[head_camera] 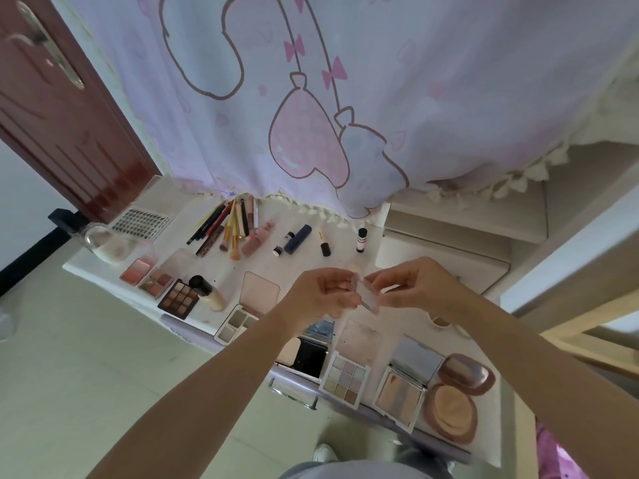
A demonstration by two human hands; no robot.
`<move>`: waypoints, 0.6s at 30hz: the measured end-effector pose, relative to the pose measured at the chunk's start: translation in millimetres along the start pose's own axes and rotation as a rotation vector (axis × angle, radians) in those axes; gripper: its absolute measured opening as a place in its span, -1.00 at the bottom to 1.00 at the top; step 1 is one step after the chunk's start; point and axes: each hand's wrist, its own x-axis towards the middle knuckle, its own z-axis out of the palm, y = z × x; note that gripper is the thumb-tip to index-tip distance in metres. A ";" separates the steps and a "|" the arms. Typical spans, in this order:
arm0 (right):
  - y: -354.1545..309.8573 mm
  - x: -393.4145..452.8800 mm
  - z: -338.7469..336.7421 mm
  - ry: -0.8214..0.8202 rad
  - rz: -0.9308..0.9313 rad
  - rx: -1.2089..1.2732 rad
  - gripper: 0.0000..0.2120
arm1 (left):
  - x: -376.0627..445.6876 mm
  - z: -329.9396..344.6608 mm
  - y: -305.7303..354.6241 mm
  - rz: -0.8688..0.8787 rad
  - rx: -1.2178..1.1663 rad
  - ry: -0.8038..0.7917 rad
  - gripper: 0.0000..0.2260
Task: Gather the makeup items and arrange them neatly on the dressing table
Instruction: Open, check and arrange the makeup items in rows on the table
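Clear-cased pale pink compact (pixel 367 296), small and square, is pinched between fingertips of left hand (pixel 320 294) and right hand (pixel 413 286), tilted above the dressing table (pixel 221 271).

The desk (pixel 349 271) is white, smudged here and there. Behind it hangs a pale lilac curtain (pixel 380 81) printed with brown-outlined cartoon shapes, pink bows and a pink heart. The door (pixel 58 126) is dark reddish brown. One square palette (pixel 178 298) holds nine browns in a dark case; another (pixel 344 379) holds nine pastels (lilac, cream, pale green) in white. A round compact (pixel 451 413) is rose-bronze with a peach puff. The lipstick tube (pixel 298 239) is navy. The small case (pixel 368 294) between both hands looks clear pinkish, though blurred.
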 end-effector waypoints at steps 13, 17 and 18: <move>88.2 49.8 -27.5 0.402 0.407 0.214 -0.84 | 57.5 64.5 -60.5 -0.319 0.288 0.170 -0.58; 114.0 63.1 -26.4 0.386 0.605 0.147 -0.75 | 79.2 75.7 -79.8 -0.375 0.551 0.115 -0.62; 118.4 65.8 -25.7 0.372 0.645 0.107 -0.69 | 82.9 76.9 -82.8 -0.394 0.580 0.106 -0.64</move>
